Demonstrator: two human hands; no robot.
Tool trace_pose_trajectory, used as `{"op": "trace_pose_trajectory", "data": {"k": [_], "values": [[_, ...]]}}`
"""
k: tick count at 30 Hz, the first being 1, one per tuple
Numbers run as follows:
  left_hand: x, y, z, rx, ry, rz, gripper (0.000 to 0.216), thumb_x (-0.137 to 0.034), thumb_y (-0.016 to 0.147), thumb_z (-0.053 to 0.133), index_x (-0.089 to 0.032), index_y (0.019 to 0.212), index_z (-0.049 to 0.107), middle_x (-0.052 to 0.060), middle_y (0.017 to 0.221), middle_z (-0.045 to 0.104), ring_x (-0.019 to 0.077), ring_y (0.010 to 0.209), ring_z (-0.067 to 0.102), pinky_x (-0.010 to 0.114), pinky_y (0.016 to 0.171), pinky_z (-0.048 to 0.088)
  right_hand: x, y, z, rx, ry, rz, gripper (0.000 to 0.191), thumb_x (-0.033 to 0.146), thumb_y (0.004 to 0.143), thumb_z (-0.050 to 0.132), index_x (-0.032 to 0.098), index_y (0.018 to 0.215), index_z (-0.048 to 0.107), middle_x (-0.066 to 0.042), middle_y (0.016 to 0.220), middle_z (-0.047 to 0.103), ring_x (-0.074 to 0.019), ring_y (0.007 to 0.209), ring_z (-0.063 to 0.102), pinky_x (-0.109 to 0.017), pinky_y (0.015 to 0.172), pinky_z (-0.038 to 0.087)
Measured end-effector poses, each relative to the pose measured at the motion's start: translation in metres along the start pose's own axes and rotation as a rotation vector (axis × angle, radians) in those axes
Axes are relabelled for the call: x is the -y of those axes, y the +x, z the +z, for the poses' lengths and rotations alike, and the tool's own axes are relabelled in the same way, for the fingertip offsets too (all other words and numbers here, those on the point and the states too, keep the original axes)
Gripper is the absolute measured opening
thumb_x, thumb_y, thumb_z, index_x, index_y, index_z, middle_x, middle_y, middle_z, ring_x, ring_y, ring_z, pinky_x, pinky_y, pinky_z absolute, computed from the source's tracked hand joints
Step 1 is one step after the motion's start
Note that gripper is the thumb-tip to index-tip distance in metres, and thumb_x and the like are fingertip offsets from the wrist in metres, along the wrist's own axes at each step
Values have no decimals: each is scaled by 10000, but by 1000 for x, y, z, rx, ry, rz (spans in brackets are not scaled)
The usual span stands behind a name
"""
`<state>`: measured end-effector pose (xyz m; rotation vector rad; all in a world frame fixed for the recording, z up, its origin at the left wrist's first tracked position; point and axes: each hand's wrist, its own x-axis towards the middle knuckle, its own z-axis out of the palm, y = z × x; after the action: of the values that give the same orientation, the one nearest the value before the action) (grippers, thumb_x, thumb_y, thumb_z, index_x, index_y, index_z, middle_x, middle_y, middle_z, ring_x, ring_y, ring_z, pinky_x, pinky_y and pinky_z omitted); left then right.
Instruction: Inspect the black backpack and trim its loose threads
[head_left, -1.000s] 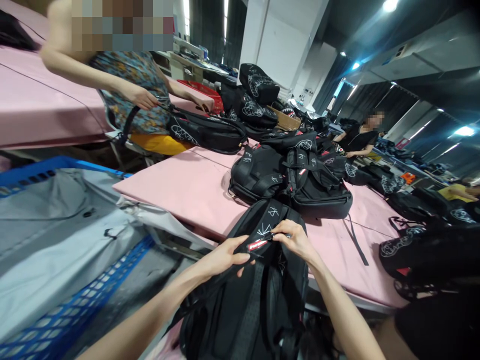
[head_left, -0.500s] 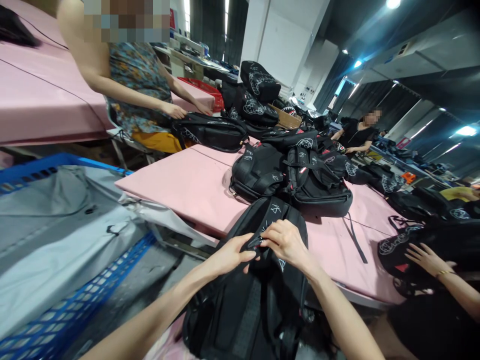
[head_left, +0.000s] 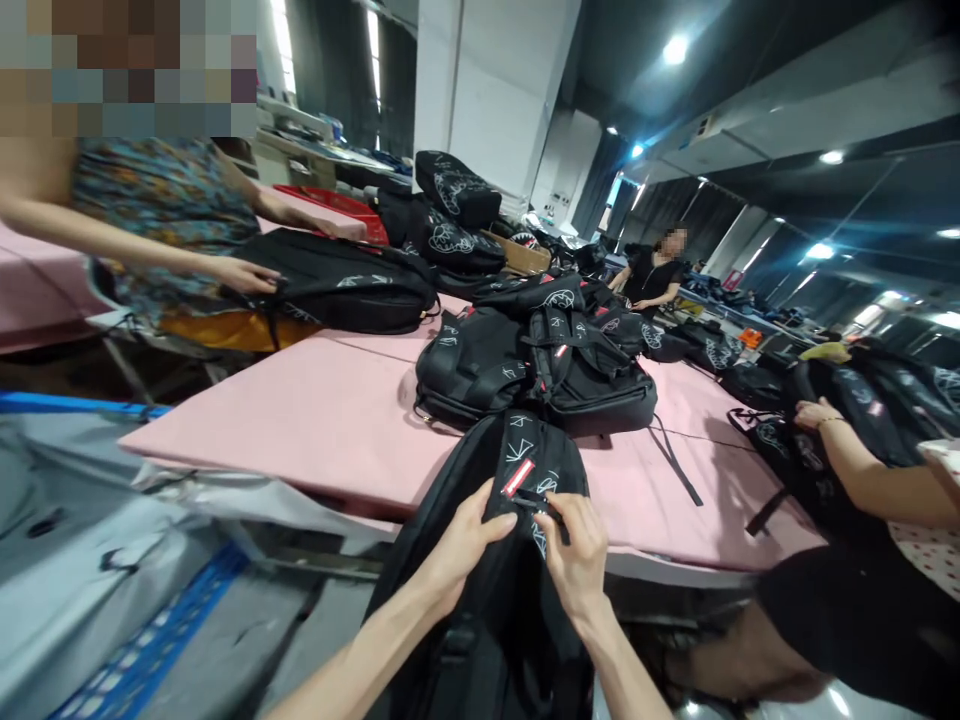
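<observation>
A black backpack [head_left: 517, 600] with white scribble prints and a small red label [head_left: 518, 477] hangs over the near edge of the pink table [head_left: 330, 420]. My left hand [head_left: 465, 540] grips its shoulder strap just below the label. My right hand [head_left: 574, 550] pinches the same strap beside it, fingers closed around a small black part.
Two more black backpacks [head_left: 540, 370] lie mid-table, with a pile [head_left: 457, 215] behind. A person in a patterned top [head_left: 165, 220] handles a bag [head_left: 337, 285] at left. Another person's arm [head_left: 862, 470] reaches in at right. A blue crate with grey cloth [head_left: 97, 580] stands lower left.
The view has swung left and lowered. My hands slid slightly down the strap, uncovering the red label. The person at left pulled their bag nearer; the arm at right stretched further.
</observation>
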<state>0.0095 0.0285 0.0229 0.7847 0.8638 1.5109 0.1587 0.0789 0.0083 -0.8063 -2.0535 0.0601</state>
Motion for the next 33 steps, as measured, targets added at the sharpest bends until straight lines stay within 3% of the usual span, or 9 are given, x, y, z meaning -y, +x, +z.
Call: {"op": "trace_pose_trajectory", "data": {"k": [18,20,24,26,28,31,33], "values": [[15,0,25,-73,18,52,522,-154,668,624,-171,1182,535,59,1141,625,223,1080,541,326,979,377,1,-4,2,-106,-264,-92,142,173,848,529,188,955,621,-77,793,651,-177,714,547,-318,669,407],[17,-1,23,-75,16,53,537,-158,673,630,-178,1199,524,53,1148,623,217,1084,538,320,983,372,-1,-6,-1,-100,-142,-3,127,181,851,522,192,926,624,-69,798,648,-174,739,555,-313,689,417],[16,-2,20,-45,5,10,526,-198,691,644,-175,1203,528,62,1165,618,231,1098,536,334,968,397,-7,0,-11,-99,243,396,146,242,851,502,201,964,585,-47,899,624,-158,817,572,-285,723,457],[16,-2,21,-38,4,-4,527,-243,704,652,-169,1210,524,71,1197,601,237,1144,507,334,974,395,-7,5,-9,-51,327,492,269,266,784,583,205,1045,559,-35,917,601,-155,821,569,-271,721,463],[18,-2,19,-70,13,-13,516,-323,734,637,-152,1208,528,80,1221,586,235,1183,477,323,993,376,-3,5,1,52,369,497,337,266,707,650,198,1028,573,-10,829,586,-144,746,562,-249,671,458],[26,-10,-1,-144,74,-91,505,-434,741,620,-125,1138,577,94,1174,616,248,1154,507,320,973,396,4,-8,20,241,454,495,77,253,725,603,188,765,605,26,647,567,-115,595,537,-215,574,419],[32,-21,-30,-207,131,-228,507,-432,686,676,-129,1085,600,95,1087,661,258,1058,578,327,903,455,1,-26,26,404,486,457,66,201,733,551,191,684,595,31,631,598,-112,595,560,-210,583,410]]}}
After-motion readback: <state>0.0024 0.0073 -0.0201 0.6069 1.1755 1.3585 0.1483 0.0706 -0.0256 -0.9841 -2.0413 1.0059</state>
